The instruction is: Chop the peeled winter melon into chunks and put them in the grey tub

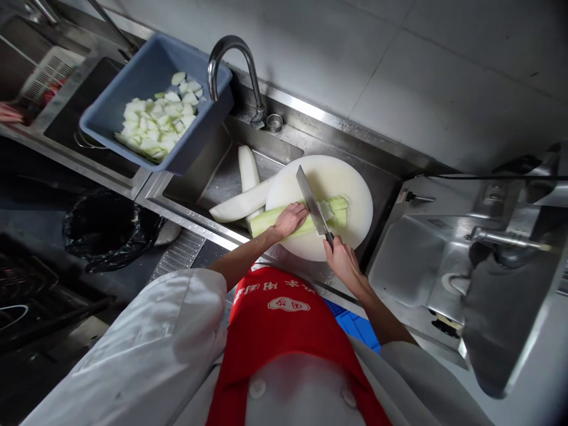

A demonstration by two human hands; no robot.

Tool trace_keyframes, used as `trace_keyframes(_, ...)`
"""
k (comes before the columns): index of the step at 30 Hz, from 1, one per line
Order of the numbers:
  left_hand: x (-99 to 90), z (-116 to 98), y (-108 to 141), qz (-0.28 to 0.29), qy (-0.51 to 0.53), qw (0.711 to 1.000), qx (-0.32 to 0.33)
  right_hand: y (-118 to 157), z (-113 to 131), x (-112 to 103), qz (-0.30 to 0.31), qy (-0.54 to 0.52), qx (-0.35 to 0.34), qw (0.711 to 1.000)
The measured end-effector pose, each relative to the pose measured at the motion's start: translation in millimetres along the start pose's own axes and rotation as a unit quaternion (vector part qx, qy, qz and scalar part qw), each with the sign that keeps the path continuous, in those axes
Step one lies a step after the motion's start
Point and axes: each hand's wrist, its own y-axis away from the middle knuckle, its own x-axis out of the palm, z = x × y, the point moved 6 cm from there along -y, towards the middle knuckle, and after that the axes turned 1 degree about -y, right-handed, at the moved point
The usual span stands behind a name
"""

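Observation:
A peeled pale-green gourd (265, 222) lies across a round white cutting board (357, 183) set over the sink. My left hand (291, 219) presses on it with bent fingers, to the left of the blade. In my right hand (344, 260) is a cleaver (313, 204), gripped by its dark handle, its blade standing at the gourd's cut end. Cut pieces (339, 208) of the gourd lie on the board right of the blade. Two more long pale gourds, one upright-lying gourd (248, 168) and one slanting gourd (239, 202), rest left of the board.
A blue-grey bin (100, 121) holding many cut pieces stands at the left, beside a curved faucet (237, 44). Below it is a black-lined trash bin (106, 231). A steel basin unit (403, 257) stands at the right. Another person's hand (11, 112) shows far left.

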Motion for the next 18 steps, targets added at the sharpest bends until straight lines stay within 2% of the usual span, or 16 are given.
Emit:
trace_keyframes(4,1.0,0,0,0.006,0.005,1.0,0.001,26,-1,-5,0.029,0.014,-0.002,0.999)
trace_keyframes(7,2.7,0,0,0.005,0.011,1.0,0.007,29,-1,-4,0.05,0.016,0.003,0.999)
trace_keyframes(10,4.5,1,0,0.006,0.016,1.0,0.011,14,7,6,0.05,0.009,0.013,0.999)
trace_keyframes(14,3.0,3,1,0.007,0.027,1.0,0.003,-22,20,27,0.027,-0.023,0.019,0.999)
trace_keyframes(18,-1.9,3,6,0.001,0.029,0.999,-0.026,-39,17,27,0.012,-0.039,0.002,0.999)
